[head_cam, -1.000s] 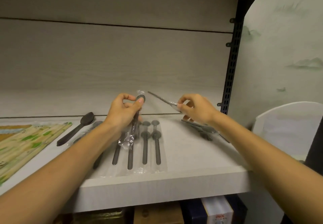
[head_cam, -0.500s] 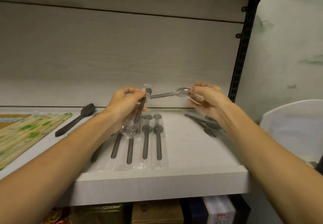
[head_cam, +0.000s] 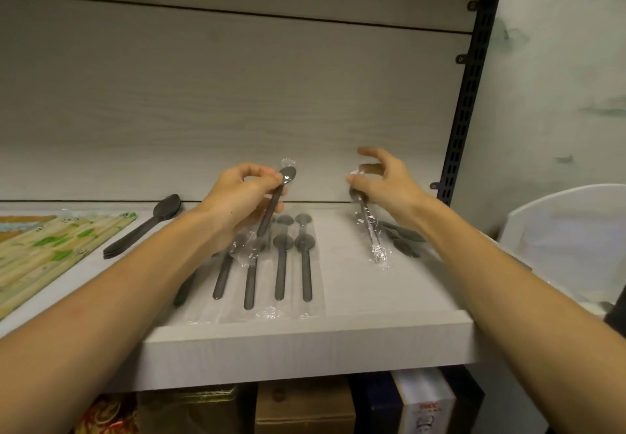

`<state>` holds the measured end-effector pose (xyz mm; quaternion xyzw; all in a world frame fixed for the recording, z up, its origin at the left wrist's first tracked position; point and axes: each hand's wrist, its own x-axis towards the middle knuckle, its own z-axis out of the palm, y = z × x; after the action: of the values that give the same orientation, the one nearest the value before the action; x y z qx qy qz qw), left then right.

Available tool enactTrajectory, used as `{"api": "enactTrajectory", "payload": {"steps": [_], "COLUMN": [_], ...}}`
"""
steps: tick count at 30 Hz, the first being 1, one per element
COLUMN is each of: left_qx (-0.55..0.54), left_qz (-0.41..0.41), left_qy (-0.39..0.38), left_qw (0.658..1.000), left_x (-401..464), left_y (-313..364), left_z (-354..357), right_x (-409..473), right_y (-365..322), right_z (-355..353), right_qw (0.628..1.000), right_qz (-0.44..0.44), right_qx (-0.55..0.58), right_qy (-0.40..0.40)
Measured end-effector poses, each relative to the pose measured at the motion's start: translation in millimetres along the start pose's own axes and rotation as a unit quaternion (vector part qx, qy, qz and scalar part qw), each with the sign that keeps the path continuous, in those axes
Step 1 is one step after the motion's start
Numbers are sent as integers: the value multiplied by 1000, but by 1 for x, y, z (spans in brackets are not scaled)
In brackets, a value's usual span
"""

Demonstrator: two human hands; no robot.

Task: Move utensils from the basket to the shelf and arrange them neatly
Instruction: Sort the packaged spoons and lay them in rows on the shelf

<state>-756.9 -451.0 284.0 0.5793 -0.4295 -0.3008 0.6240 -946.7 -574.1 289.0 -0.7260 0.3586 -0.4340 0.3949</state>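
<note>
Since the frame half a second earlier, the clear-wrapped silver spoon (head_cam: 370, 227) has been swung from a level position, handle pointing left, to a steep downward tilt, its wrapped tip now at or just above the white wood-grain shelf board (head_cam: 355, 328); contact with the board cannot be confirmed. The right hand (head_cam: 382, 184) is seen above the bowl end of this spoon, with thumb and fingers spread and only lightly curved. Whether the spoon is being pinched or has been let go cannot be told, since the bowl is hidden under the palm.

A dark grey plastic spoon in a clear wrapper (head_cam: 273, 208) is pinched just below its bowl by the left hand (head_cam: 242, 196), thumb and forefinger closed on it. It is held tilted, bowl uppermost, above the shelf, with the crumpled wrapper hanging at its lower end.

A row of wrapped dark grey spoons (head_cam: 293, 261) is laid side by side on the board, handles towards the front edge. A small heap of dark utensils (head_cam: 404, 240) is noted just beside the silver spoon, to its right. A stack of unwrapped dark spoons (head_cam: 142, 230) lies further left, near green-and-cream patterned packets (head_cam: 50, 250). Assorted boxes (head_cam: 305, 406) are stored beneath the shelf.
</note>
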Motion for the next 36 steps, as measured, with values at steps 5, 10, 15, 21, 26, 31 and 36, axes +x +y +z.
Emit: {"api": "enactTrajectory", "payload": {"steps": [5,10,15,21,26,31,36], "left_qx": [6,3,8,15,18,-10,-39], "left_qz": [-9,-9,-13,-21,-22,-22,-23], "left_qy": [-13,-22,-18,-29,-44,-63,-76], "left_qw": [1000,1000,1000,999,999,998,996], "left_x": [-2,-5,-6,-5,-8,-10,-11], "left_y": [-1,1,0,-1,0,0,-2], "left_z": [1,2,0,3,2,1,1], "right_x": [3,-2,-3,-7,0,1,-5], "right_y": [11,6,6,14,17,24,20], "right_z": [-4,-10,-8,10,5,9,10], "right_qw": [980,941,929,929,938,927,934], "right_qz": [-22,-25,30,-33,-75,-55,-68], "right_qx": [-189,-296,-294,-267,-275,-307,-291], "right_qy": [-58,-166,-222,-253,-198,-206,-197]}}
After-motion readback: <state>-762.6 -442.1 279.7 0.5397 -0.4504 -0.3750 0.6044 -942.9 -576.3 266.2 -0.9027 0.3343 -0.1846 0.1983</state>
